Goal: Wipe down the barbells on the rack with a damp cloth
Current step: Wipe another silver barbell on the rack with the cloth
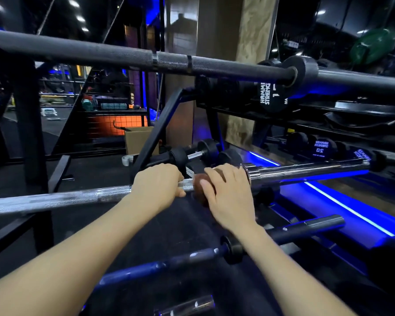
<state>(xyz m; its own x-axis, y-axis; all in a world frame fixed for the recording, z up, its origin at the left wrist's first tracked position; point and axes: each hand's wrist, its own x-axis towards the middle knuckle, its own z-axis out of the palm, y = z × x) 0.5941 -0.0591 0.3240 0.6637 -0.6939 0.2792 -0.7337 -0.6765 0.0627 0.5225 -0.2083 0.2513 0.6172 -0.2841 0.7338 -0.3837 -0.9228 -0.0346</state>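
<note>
A silver barbell [55, 199] runs across the middle of the head view, its chrome sleeve [306, 172] reaching right. My left hand [157, 183] grips its knurled shaft. Just to the right, my right hand [226, 190] holds a dark reddish-brown cloth [202, 182] wrapped round the same shaft near the sleeve collar. A black barbell [123, 54] lies on the rack above. A dark blue barbell [169, 264] lies below, under my forearms.
Black rack uprights [30, 133] stand at left, and a slanted rack arm [155, 133] rises behind my hands. Dumbbells [192, 153] and weight plates [271, 94] sit on shelves at right, lit by blue strip lights. A cardboard box [137, 140] stands on the floor behind.
</note>
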